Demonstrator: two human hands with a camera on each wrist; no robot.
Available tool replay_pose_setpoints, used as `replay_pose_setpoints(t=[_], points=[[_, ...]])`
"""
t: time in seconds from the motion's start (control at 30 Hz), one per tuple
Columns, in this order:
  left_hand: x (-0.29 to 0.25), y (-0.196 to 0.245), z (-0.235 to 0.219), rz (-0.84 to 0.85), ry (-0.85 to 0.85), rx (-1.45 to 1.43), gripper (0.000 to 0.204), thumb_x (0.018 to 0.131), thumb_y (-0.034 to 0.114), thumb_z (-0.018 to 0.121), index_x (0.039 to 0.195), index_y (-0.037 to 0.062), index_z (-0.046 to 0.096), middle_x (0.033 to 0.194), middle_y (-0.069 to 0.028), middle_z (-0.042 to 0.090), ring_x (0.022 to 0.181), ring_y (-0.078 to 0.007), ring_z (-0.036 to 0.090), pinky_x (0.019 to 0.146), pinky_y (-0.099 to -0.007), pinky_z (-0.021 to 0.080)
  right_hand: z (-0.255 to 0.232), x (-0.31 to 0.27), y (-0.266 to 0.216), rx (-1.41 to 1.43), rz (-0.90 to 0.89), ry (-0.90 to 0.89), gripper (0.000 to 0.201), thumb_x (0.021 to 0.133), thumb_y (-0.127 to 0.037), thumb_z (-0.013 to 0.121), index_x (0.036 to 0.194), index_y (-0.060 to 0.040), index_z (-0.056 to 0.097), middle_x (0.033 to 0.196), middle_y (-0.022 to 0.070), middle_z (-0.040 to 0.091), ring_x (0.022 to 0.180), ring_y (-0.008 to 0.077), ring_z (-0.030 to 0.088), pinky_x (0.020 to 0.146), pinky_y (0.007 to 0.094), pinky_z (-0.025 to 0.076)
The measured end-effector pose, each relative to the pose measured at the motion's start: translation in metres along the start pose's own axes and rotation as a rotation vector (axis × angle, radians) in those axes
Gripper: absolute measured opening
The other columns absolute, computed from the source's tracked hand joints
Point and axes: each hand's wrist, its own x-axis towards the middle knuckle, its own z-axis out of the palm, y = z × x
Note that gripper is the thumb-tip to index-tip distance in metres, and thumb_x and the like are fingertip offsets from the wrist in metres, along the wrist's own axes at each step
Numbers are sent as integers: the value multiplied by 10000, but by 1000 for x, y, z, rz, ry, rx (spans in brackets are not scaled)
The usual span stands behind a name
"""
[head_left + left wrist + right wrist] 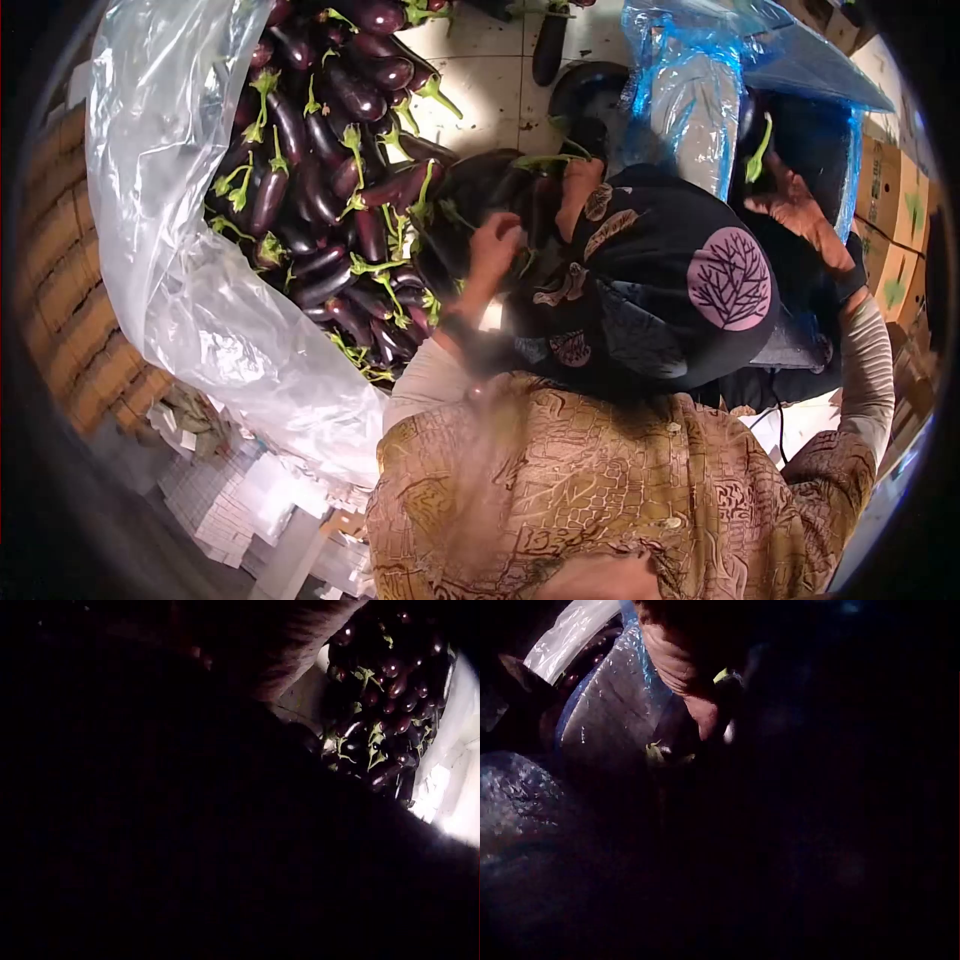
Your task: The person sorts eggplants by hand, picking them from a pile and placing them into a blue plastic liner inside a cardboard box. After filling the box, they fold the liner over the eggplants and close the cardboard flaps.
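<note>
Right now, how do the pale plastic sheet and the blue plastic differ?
The pale plastic sheet looks whitish and clear, while the blue plastic is tinted blue. The pale sheet runs in a long, broad curve along the heap of eggplants; the blue plastic is on the other side of the head camera's picture, spread beside the dark space where a green stem shows. Both are see-through in part, shiny and creased.

Head pic was bright, edges warped & dark, plastic sheet [205,320] glared at 9 o'clock; wrist pics were mostly black, L overexp. nr 3.
</note>
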Motion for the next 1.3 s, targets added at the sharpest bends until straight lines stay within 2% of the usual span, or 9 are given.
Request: replay_pose_setpoints(t=[0.1,0.13,0.3,0.63,0.77,0.97,1.17,1.23,1.3], points=[[14,-3,-7,121,212,182,267,818,106,647,1076,39,639,953,-145,690,892,-257,680,813,-348,524,33,9,98,-332,-319,25,687,841,-344,717,1359,10,440,1270,237,567,1113,354,579,912,433,457],[20,-10,-9,147,254,210,275,814,115,653,1078,38,638,969,-159,683,920,-280,673,828,-358,520,2,-1,-14,-260,144,-46,637,845,-400,706,1273,25,502,1113,250,628,1023,371,621,855,433,484],[30,1,-4,172,254,297,285,853,143,651,1111,24,632,1025,-140,692,941,-261,669,826,-351,516,4,-15,-1,-113,111,-61,599,880,-414,676,1224,49,514,1058,282,637,1023,384,635,826,434,496],[75,45,2,466,362,329,187,839,109,633,1014,46,655,940,-168,665,890,-310,658,806,-391,513,-66,-52,-60,-672,-76,856,661,818,-181,728,1388,-68,413,1381,221,462,1206,427,474,978,470,423],[92,89,14,430,209,287,234,840,136,621,1037,12,646,958,-188,669,881,-349,655,785,-409,512,-65,-61,-6,-166,240,564,674,884,-307,705,1387,-5,373,1099,224,644,944,302,629,853,360,477],[146,60,25,535,203,308,279,813,144,607,1048,0,651,973,-205,671,947,-387,638,851,-438,501,-59,-81,16,653,158,208,527,935,-253,512,1404,-25,437,1219,83,600,1084,173,546,949,303,426],[191,17,-29,545,566,166,191,844,148,615,992,35,658,910,-165,678,809,-312,660,751,-389,525,-55,-91,-12,620,291,272,569,932,-288,530,1423,-22,420,1257,117,593,1127,211,552,990,319,405],[186,47,-62,415,230,-1060,142,847,39,662,961,97,602,842,19,591,729,-131,576,623,-304,504,-58,-94,13,625,261,233,575,939,-319,537,1418,-22,423,1249,122,597,1138,221,546,999,321,395],[153,95,-65,194,564,-753,174,841,109,689,968,145,576,852,26,591,662,-114,550,535,-234,432,-67,-96,12,546,289,187,590,943,-364,537,1410,-20,428,1245,130,598,1138,227,546,1000,330,392]])
